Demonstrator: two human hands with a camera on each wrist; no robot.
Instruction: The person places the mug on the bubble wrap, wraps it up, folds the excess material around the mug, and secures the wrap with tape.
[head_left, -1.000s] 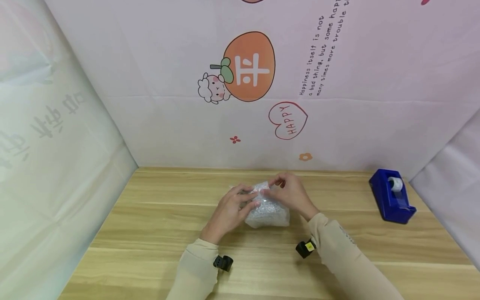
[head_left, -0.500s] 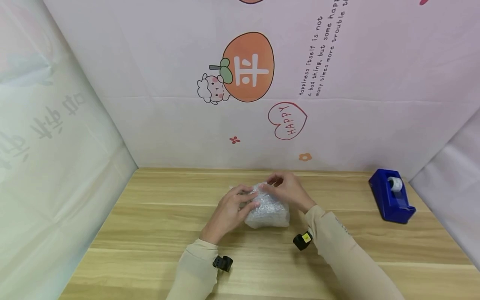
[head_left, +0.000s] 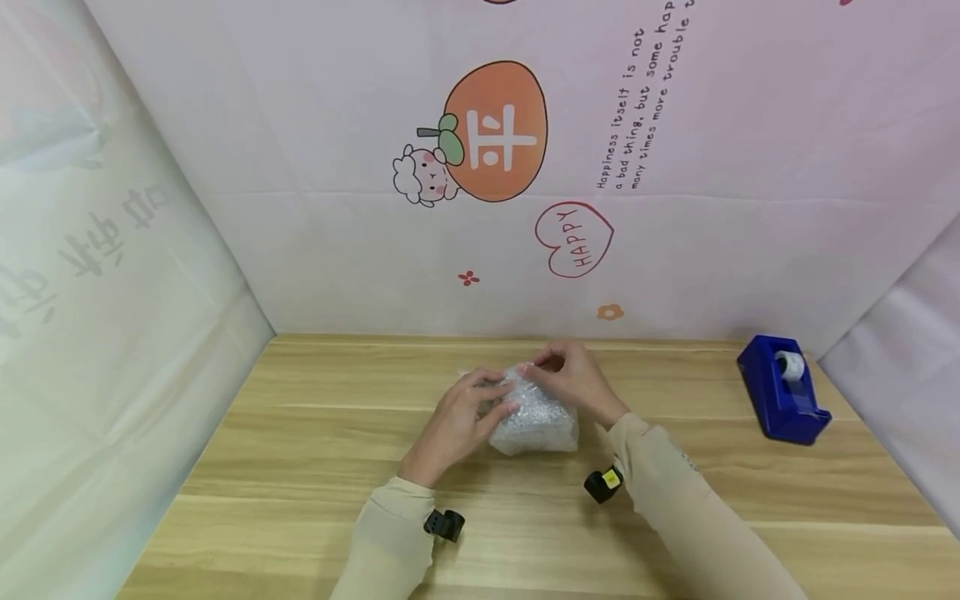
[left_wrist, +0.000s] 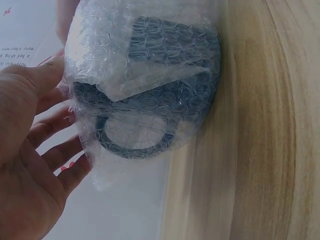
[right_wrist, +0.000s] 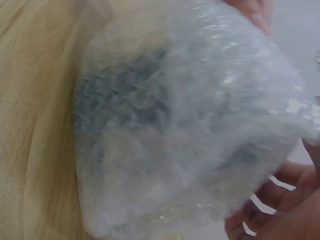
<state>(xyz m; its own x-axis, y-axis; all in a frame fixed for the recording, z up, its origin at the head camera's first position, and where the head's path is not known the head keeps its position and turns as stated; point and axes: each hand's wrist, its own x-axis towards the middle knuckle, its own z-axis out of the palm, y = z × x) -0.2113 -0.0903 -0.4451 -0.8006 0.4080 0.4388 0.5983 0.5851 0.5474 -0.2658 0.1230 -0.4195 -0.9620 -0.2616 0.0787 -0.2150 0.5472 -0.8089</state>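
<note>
A dark mug [left_wrist: 175, 95] sits inside layers of clear bubble wrap [head_left: 536, 421], and its ring-shaped handle [left_wrist: 135, 150] shows through in the left wrist view. The bundle rests on the wooden table. My left hand [head_left: 453, 421] holds its left side and top, the thumb on the near face and the fingers spread. At the bundle's top right, my right hand [head_left: 577, 379] pinches the upper edge of the wrap between thumb and fingers. In the right wrist view, the curled fingers [right_wrist: 280, 200] sit beside the wrap's upper corner.
A blue tape dispenser [head_left: 783, 392] with a roll of clear tape stands at the right back of the wooden table [head_left: 300, 467]. A printed white sheet [head_left: 337, 267] rises behind the table, with further sheets at both sides.
My right hand has shifted slightly left along the top of the wrap, its forearm following. The left hand keeps its place on the bundle.
</note>
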